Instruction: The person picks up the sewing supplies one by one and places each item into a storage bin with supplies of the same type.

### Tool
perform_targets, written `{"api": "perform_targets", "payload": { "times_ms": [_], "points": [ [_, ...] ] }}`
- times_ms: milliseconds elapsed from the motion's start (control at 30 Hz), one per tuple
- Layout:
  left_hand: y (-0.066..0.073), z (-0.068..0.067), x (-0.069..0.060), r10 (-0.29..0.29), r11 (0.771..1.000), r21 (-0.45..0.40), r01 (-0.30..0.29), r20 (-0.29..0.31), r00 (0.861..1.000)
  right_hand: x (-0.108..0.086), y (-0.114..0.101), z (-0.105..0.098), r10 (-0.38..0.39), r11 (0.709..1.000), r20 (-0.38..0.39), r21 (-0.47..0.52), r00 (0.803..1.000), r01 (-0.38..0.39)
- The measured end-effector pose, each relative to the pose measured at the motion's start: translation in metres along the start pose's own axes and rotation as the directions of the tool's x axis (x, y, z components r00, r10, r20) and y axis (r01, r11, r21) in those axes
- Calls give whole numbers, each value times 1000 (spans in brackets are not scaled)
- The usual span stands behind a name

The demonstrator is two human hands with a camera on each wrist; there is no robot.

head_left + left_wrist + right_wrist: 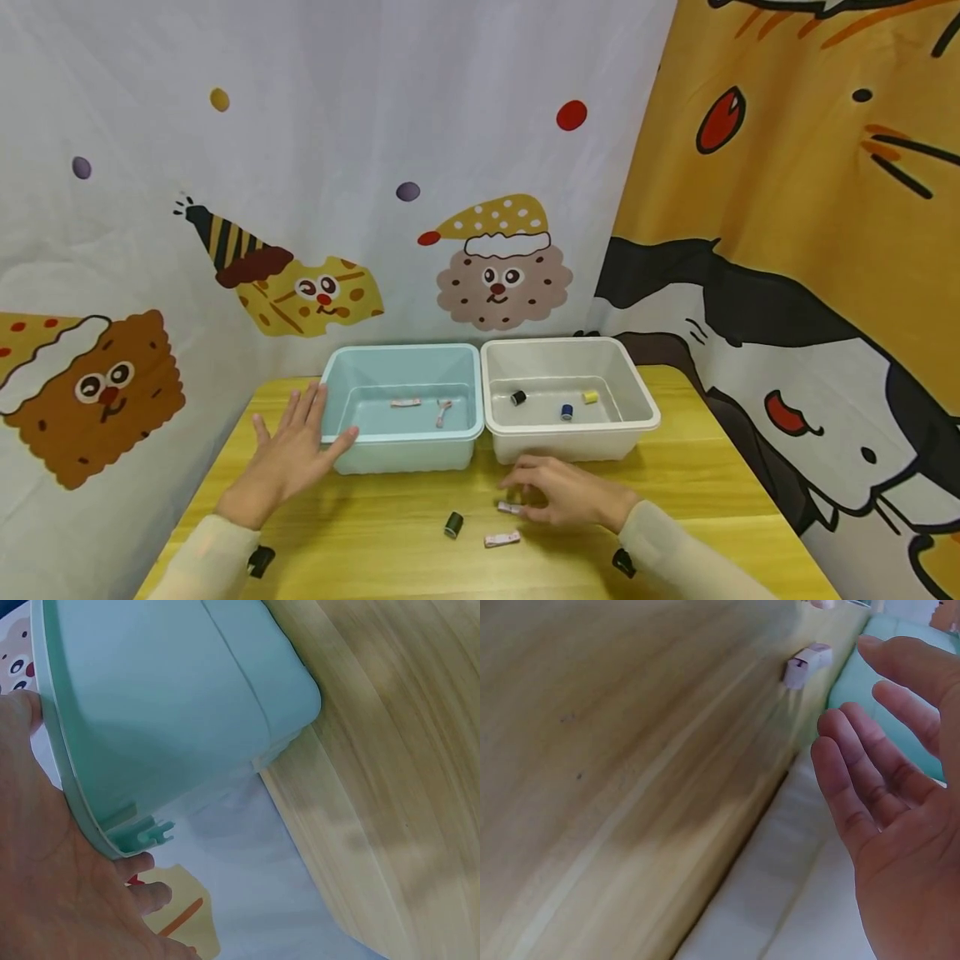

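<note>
Left hand (295, 451): fingers straight and spread, thumb apart; rests against the left rim of the pale blue rectangular plastic bin (405, 457).
Right hand (562, 493): fingers loosely bent, gripping nothing; poised over the wood-grain yellow tabletop (360, 533), just in front of the white rectangular plastic bin (562, 447).
Nearest strip: small pale pink-and-white strip (508, 507), flat on the tabletop beside the right fingertips; the right wrist view shows a gap between them.
Second strip: similar pink-and-white strip (502, 540), lying nearer the person.
Loose spool: small dark green cylindrical spool (453, 525), on its side, left of both loose strips.
Blue bin contents: two more pink-and-white strips (406, 402), apart on the floor of the bin.
White bin contents: black spool (518, 397), blue spool (567, 412) and yellow spool (590, 397), spaced apart.
Bin placement: side by side, adjoining rims.
Backdrop: white cloth (322, 125) printed with cartoon biscuits and cheese.
</note>
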State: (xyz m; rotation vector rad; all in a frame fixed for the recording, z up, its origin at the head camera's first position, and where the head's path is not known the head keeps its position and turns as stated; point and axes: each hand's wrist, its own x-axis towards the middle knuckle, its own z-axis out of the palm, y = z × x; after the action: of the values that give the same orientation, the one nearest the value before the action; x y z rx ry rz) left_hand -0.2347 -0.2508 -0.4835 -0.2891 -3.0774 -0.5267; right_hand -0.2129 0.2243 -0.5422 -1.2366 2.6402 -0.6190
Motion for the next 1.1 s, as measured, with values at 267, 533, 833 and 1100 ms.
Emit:
{"api": "perform_targets", "payload": {
  "times_ms": [267,533,833,1100],
  "points": [
    [-2,1,2,7,1000,-3,-7,-13,1000,7,6,10,3,1000,27,27,1000,-4],
    [0,1,-1,5,1000,-10,-5,-9,1000,8,10,15,19,999,39,25,999,-20],
    [-2,3,0,8,1000,-9,-8,-7,1000,8,16,22,42,997,53,62,998,-45],
    [-2,0,2,7,1000,4,-7,-7,1000,13,19,23,-11,993,60,117,998,4]
  ]
}}
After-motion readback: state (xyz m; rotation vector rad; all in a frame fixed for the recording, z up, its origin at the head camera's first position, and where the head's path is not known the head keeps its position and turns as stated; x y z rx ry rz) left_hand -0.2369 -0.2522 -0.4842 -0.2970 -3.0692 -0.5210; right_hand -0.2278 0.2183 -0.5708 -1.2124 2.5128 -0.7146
